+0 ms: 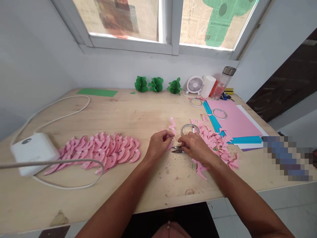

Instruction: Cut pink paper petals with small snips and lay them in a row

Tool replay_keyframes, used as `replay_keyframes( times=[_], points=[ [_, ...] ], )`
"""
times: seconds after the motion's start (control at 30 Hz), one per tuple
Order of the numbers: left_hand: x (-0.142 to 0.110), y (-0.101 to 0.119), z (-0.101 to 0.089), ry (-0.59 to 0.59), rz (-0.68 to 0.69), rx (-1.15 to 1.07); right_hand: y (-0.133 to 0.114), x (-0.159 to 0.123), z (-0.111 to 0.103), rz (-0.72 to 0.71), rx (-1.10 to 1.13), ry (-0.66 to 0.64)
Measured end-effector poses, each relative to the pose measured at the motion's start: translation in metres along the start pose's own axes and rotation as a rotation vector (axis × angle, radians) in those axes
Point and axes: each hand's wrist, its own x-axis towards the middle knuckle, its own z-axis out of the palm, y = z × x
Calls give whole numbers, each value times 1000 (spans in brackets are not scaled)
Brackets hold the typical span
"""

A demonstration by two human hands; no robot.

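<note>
Left hand (158,143) fingers pinch a pink paper piece (171,127), steadying it. Right hand (194,147) fingers close on small scissors (177,150) (blades just beneath the pinch).

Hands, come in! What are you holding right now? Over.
Left hand pinching a pink paper piece. Right hand on small snips. Tape roll just behind, pink scraps to the right.

Both bare forearms reach forward and converge; the left hand (158,144) pinches with fingers curled — thumb meeting fingertips; the right hand (195,147) lies just beside it, knuckles up, fingers closed.
</note>
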Motion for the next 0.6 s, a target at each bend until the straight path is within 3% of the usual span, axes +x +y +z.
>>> replay_keyframes(
  times=[0.13, 0.33, 0.6],
  points=[
    [0, -1, 0, 9, -1, 10, 1, -1, -2, 17, 63, 14],
    [0, 1, 0, 43, -18, -41, 6, -4, -9, 34, 336, 0],
    [-4, 20, -1, 5, -127, -233, 14, -3, -12, 85, 565, 73]
  ],
)
